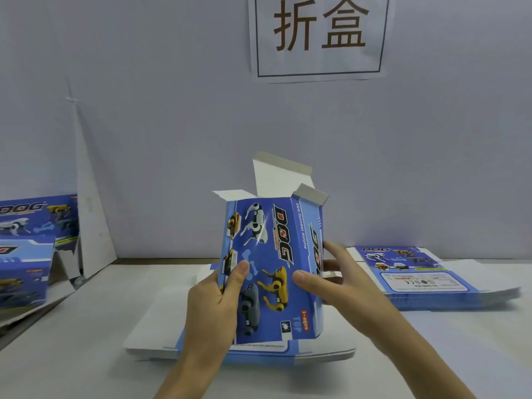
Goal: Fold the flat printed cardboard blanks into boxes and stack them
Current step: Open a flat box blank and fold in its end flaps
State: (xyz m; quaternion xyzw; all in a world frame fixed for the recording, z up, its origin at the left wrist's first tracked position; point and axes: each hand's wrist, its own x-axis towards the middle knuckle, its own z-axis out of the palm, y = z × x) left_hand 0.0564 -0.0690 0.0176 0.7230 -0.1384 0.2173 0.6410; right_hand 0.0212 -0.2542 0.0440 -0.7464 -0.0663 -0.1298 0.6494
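**Table job: one box open, flaps to close**

Pale grey wall (172, 125) fills the back, with a big white paper sign (319, 36) stuck on it. Below is a white table (72, 355). At the left stand made-up blue printed boxes (26, 254). At the right lies a pile of flat blue cardboard blanks (431, 280), and a second flat pile (149, 335) lies in the middle.

Over that middle pile both hands hold up one blue cardboard box with toy dogs on it (273, 254) — opened into a tube. The left hand (213, 300) grips its left edge, thumb on the front. The right hand (331, 280) pinches the right side, thumb in front, fingers behind. The white top flaps (282, 177) stick up, not closed.

I think the folding step is on — next the flaps need tucking in, gently, so the card does not bend.
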